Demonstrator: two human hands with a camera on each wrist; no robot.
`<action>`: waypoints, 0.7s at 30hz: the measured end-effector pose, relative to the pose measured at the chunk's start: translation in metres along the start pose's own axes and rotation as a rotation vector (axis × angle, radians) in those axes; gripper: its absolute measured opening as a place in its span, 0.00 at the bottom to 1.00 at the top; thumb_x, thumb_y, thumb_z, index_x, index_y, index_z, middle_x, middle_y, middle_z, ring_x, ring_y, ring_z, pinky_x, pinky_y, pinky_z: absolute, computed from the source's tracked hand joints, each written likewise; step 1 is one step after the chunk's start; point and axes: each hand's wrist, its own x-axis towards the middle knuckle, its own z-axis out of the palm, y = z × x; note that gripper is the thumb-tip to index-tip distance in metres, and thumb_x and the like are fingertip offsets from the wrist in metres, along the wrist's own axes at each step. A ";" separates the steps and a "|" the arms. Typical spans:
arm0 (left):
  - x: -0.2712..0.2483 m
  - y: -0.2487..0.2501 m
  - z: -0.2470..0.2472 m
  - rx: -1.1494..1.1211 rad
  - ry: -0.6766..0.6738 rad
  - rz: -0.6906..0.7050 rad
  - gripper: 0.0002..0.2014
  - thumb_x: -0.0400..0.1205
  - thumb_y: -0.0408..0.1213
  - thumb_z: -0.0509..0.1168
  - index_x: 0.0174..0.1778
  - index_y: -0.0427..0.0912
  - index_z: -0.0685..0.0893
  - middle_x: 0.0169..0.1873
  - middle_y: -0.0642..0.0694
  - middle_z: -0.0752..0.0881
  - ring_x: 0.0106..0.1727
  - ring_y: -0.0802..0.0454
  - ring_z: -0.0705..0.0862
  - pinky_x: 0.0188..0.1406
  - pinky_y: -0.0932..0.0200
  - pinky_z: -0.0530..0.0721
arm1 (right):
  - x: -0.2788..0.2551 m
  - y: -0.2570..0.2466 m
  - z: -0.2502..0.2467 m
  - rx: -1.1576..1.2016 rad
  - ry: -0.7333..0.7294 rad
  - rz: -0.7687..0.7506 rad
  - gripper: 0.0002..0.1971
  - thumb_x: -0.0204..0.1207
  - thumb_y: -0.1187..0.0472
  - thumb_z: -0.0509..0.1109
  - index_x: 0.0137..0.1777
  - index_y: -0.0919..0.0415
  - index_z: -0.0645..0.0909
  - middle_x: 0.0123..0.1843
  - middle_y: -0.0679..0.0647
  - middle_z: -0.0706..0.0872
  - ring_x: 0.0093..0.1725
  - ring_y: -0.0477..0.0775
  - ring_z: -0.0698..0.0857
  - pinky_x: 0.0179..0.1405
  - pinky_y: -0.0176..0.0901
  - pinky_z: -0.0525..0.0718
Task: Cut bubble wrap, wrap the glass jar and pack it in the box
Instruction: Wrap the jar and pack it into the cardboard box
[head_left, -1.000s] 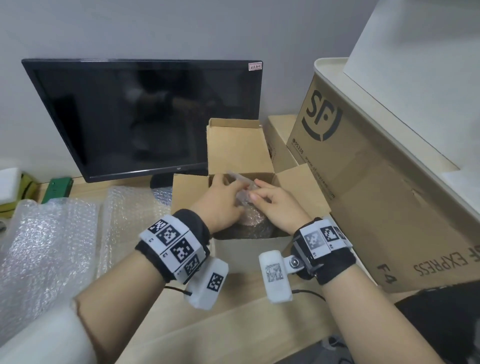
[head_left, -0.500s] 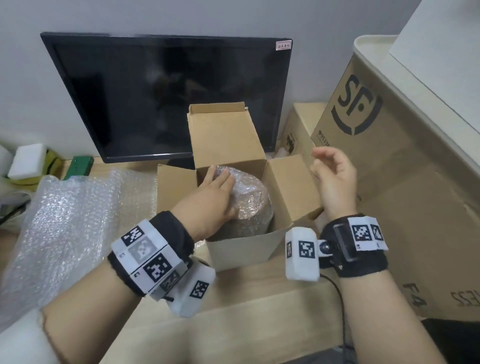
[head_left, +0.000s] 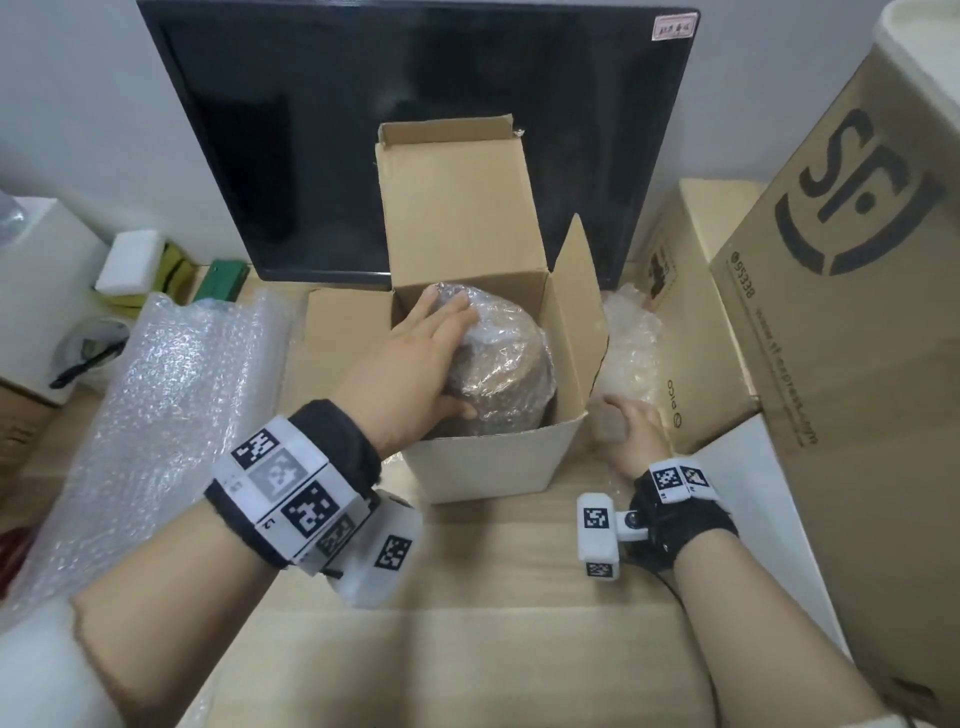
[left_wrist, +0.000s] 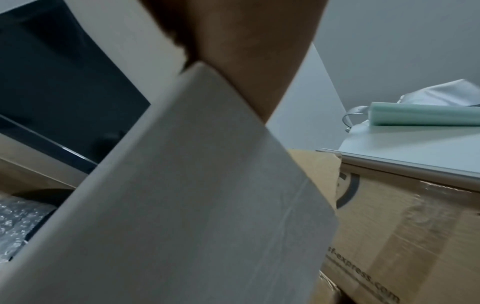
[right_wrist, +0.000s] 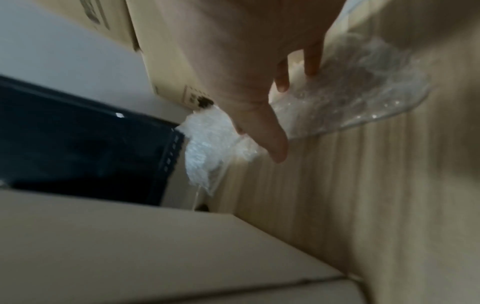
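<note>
The glass jar (head_left: 504, 364), wrapped in bubble wrap, stands inside the small open cardboard box (head_left: 488, 467) in the head view. My left hand (head_left: 436, 353) lies on the jar's top and left side, fingers straight, thumb along its near side. In the left wrist view only the palm (left_wrist: 246, 41) and the box wall (left_wrist: 194, 195) show. My right hand (head_left: 631, 431) is low on the table, right of the box. In the right wrist view its fingers (right_wrist: 310, 67) reach out onto a loose piece of bubble wrap (right_wrist: 363, 86), thumb spread apart. The same piece of wrap (head_left: 628, 343) lies behind that hand.
A black monitor (head_left: 415, 130) stands right behind the box. A large SF carton (head_left: 857, 312) and a smaller brown box (head_left: 696, 260) wall off the right. A big bubble wrap sheet (head_left: 171, 415) covers the table at left, with a white foam block (head_left: 135, 260) beyond it.
My right hand left the jar, lifted out of the box, then dropped to the table on the right onto the loose bubble wrap. The left hand stayed on the jar.
</note>
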 end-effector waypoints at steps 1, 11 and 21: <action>0.001 0.001 0.000 -0.007 0.006 -0.001 0.46 0.71 0.42 0.75 0.81 0.45 0.55 0.83 0.51 0.51 0.83 0.52 0.42 0.79 0.58 0.50 | 0.000 0.002 0.004 -0.083 0.007 -0.011 0.33 0.69 0.70 0.67 0.71 0.41 0.72 0.75 0.50 0.68 0.73 0.59 0.68 0.73 0.53 0.68; 0.003 0.000 0.005 -0.068 0.039 -0.046 0.47 0.66 0.40 0.79 0.79 0.45 0.60 0.82 0.51 0.58 0.83 0.50 0.50 0.80 0.55 0.57 | -0.026 -0.021 -0.037 0.364 0.478 0.004 0.20 0.72 0.74 0.60 0.42 0.44 0.80 0.59 0.59 0.82 0.42 0.56 0.83 0.41 0.49 0.84; 0.003 -0.003 0.004 -0.021 0.033 0.008 0.46 0.67 0.41 0.78 0.78 0.44 0.61 0.81 0.48 0.60 0.83 0.47 0.52 0.79 0.50 0.60 | -0.145 -0.132 -0.117 0.688 0.838 -0.748 0.04 0.76 0.58 0.71 0.44 0.47 0.79 0.41 0.38 0.83 0.46 0.31 0.80 0.53 0.29 0.76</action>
